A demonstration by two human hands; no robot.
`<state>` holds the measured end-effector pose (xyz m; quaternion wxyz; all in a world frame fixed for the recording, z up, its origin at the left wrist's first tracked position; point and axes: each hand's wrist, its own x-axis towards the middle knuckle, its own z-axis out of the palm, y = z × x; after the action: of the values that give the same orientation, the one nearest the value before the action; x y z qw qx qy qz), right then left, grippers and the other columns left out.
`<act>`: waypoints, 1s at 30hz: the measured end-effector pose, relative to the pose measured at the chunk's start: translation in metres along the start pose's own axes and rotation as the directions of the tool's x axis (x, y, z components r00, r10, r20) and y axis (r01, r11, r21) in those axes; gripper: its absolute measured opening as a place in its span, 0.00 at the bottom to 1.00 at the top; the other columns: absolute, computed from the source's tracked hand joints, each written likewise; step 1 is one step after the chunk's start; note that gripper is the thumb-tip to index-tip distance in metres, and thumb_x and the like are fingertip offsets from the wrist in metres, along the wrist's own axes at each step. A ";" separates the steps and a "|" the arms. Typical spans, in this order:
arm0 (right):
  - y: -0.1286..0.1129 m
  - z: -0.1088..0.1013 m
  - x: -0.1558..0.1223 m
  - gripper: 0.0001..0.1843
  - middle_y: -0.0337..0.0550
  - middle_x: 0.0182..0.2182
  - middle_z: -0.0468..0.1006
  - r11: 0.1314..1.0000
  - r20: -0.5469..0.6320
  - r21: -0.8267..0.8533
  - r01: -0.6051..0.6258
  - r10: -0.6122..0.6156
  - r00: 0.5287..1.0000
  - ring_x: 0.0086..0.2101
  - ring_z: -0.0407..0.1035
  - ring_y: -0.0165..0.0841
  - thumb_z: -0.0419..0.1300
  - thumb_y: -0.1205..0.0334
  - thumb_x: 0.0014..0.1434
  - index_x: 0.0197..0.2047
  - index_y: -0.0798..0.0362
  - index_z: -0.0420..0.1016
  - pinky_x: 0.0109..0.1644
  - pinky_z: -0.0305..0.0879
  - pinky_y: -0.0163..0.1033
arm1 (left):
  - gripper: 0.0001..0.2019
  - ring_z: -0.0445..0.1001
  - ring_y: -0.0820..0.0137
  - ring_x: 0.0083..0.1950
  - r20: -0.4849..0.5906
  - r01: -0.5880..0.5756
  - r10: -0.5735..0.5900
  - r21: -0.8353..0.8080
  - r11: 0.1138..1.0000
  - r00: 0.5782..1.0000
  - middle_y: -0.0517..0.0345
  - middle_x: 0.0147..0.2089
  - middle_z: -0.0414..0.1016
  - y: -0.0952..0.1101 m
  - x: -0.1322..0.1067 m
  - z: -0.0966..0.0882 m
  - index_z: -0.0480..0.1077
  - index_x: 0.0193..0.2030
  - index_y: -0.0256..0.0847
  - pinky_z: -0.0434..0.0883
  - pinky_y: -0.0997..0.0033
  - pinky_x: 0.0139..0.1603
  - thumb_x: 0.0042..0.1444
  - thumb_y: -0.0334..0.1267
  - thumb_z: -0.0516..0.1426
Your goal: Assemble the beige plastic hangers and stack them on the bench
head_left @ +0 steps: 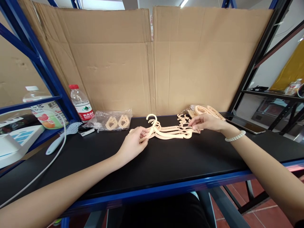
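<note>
Each hand is closed: the left hand (136, 138) pinches the hangers (169, 136) at their left end, the right hand (205, 122) at their right, over the black table (171, 167); a red-capped bottle (82, 106) stands far left.

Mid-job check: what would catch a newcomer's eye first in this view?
Probably the pale hangers toward the back middle of the black tabletop, with the left hand on their left end and the right hand at their right. Next, the red-capped bottle standing at the back left, before the tall cardboard.
</note>
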<state>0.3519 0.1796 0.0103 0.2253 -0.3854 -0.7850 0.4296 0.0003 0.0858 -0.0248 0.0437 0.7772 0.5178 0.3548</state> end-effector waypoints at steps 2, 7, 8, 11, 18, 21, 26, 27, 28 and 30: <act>-0.001 0.001 0.000 0.21 0.42 0.28 0.78 0.992 0.037 -0.126 0.013 -0.008 0.999 0.28 0.68 0.30 0.69 0.50 0.47 0.39 0.56 0.79 0.34 0.64 0.38 | 0.08 0.72 0.66 0.40 0.025 -0.008 0.008 0.025 1.000 1.000 0.57 0.38 0.73 -0.001 -0.001 0.003 0.68 0.40 0.43 0.72 0.65 0.42 0.52 0.35 0.54; -0.001 0.007 0.002 0.18 0.46 0.34 0.80 0.956 0.037 -0.292 0.035 -0.025 0.999 0.36 0.72 0.37 0.68 0.49 0.47 0.35 0.55 0.80 0.40 0.66 0.39 | 0.06 0.72 0.64 0.45 0.070 -0.055 0.042 0.203 0.978 0.997 0.59 0.42 0.77 -0.003 -0.004 0.006 0.70 0.36 0.45 0.71 0.65 0.43 0.52 0.34 0.53; -0.002 0.008 0.002 0.18 0.46 0.34 0.81 0.954 0.056 -0.300 0.030 -0.014 0.998 0.35 0.73 0.37 0.68 0.49 0.47 0.35 0.55 0.80 0.39 0.66 0.39 | 0.07 0.73 0.64 0.46 0.074 -0.059 0.044 0.216 0.975 0.996 0.59 0.42 0.77 -0.002 -0.004 0.006 0.71 0.36 0.45 0.71 0.66 0.43 0.52 0.34 0.53; -0.002 0.008 0.000 0.18 0.46 0.31 0.80 0.945 0.105 -0.328 -0.014 0.051 0.993 0.32 0.72 0.36 0.67 0.49 0.49 0.36 0.55 0.79 0.34 0.65 0.37 | 0.06 0.74 0.66 0.45 0.071 -0.058 0.041 0.253 0.966 0.997 0.62 0.42 0.77 0.000 -0.003 0.005 0.71 0.35 0.46 0.70 0.68 0.42 0.53 0.33 0.54; 0.001 0.005 -0.002 0.15 0.43 0.28 0.78 0.933 0.131 -0.356 -0.047 0.100 0.986 0.25 0.68 0.30 0.65 0.53 0.50 0.36 0.56 0.75 0.30 0.63 0.36 | 0.04 0.76 0.67 0.39 0.089 -0.022 -0.003 0.283 0.959 0.996 0.64 0.42 0.77 0.001 -0.003 0.002 0.72 0.36 0.47 0.68 0.71 0.34 0.55 0.36 0.56; 0.004 0.004 0.000 0.13 0.42 0.26 0.77 0.901 0.104 -0.431 -0.049 0.104 0.989 0.24 0.68 0.31 0.64 0.54 0.49 0.32 0.55 0.74 0.29 0.62 0.36 | 0.05 0.76 0.67 0.43 0.092 -0.032 0.007 0.278 0.960 0.996 0.64 0.44 0.77 0.001 -0.002 0.002 0.72 0.37 0.47 0.69 0.71 0.36 0.55 0.35 0.55; 0.001 0.005 -0.001 0.09 0.42 0.24 0.76 0.857 0.037 -0.509 -0.075 0.108 0.993 0.25 0.69 0.34 0.64 0.57 0.46 0.28 0.54 0.73 0.30 0.62 0.38 | 0.06 0.75 0.67 0.45 0.090 -0.037 0.012 0.281 0.959 0.996 0.64 0.44 0.77 0.002 -0.002 0.003 0.72 0.37 0.47 0.70 0.71 0.39 0.54 0.34 0.55; -0.001 0.006 -0.002 0.09 0.42 0.24 0.76 0.853 0.032 -0.514 -0.093 0.128 0.991 0.25 0.68 0.34 0.64 0.57 0.46 0.28 0.54 0.72 0.30 0.61 0.38 | 0.05 0.75 0.66 0.45 0.091 -0.039 0.013 0.283 0.958 0.996 0.64 0.44 0.77 0.003 -0.002 0.003 0.72 0.37 0.47 0.70 0.71 0.39 0.54 0.34 0.56; -0.003 0.007 -0.003 0.09 0.42 0.24 0.75 0.846 0.024 -0.522 -0.106 0.139 0.990 0.25 0.68 0.33 0.64 0.58 0.46 0.29 0.53 0.72 0.29 0.61 0.38 | 0.06 0.74 0.66 0.45 0.093 -0.042 0.016 0.286 0.957 0.996 0.64 0.44 0.77 0.003 -0.002 0.003 0.72 0.37 0.47 0.69 0.70 0.40 0.54 0.35 0.55; -0.007 0.010 -0.005 0.09 0.42 0.25 0.75 0.830 0.000 -0.549 -0.103 0.123 0.992 0.25 0.68 0.33 0.63 0.58 0.47 0.31 0.53 0.72 0.30 0.60 0.37 | 0.06 0.74 0.66 0.46 0.097 -0.053 0.025 0.292 0.955 0.995 0.65 0.44 0.77 0.004 -0.002 0.004 0.71 0.37 0.47 0.69 0.70 0.40 0.54 0.34 0.55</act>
<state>0.3458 0.1681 0.0110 0.0660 -0.4716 -0.8547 0.2067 0.0053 0.0833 -0.0268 -0.0557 0.8007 0.5469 0.2382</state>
